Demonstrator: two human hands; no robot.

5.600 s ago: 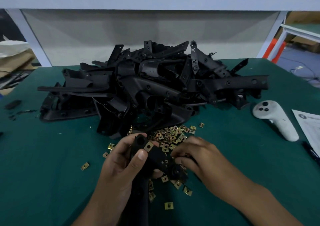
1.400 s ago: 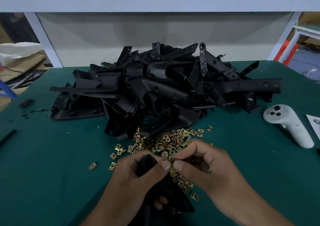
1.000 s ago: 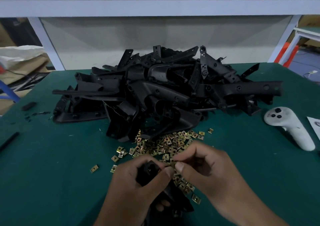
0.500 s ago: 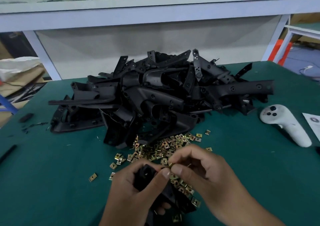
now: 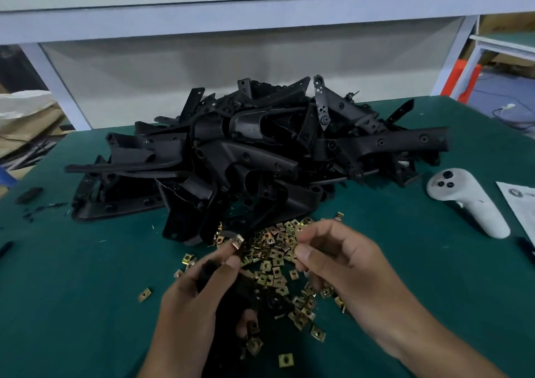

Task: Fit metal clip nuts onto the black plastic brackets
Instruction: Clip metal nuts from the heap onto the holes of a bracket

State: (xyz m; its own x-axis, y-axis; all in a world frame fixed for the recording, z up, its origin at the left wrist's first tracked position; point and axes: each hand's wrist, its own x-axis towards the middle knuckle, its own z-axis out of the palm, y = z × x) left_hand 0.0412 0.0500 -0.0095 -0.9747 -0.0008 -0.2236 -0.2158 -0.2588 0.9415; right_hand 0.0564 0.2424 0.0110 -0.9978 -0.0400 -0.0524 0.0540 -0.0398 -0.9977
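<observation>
One brass-coloured metal clip nut sat pinched at the left hand fingertips, just above the black plastic bracket that hand gripped, its long axis running toward the person, while the right hand hovered beside, fingers curled, seemingly empty.

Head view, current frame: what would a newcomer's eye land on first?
The big pile of black plastic brackets heaped mid-table on the green table. In front of it glints a scatter of brass-coloured clip nuts. Nearest the camera, the left hand holds a bracket with one clip nut at its fingertips, the right hand beside it.
</observation>
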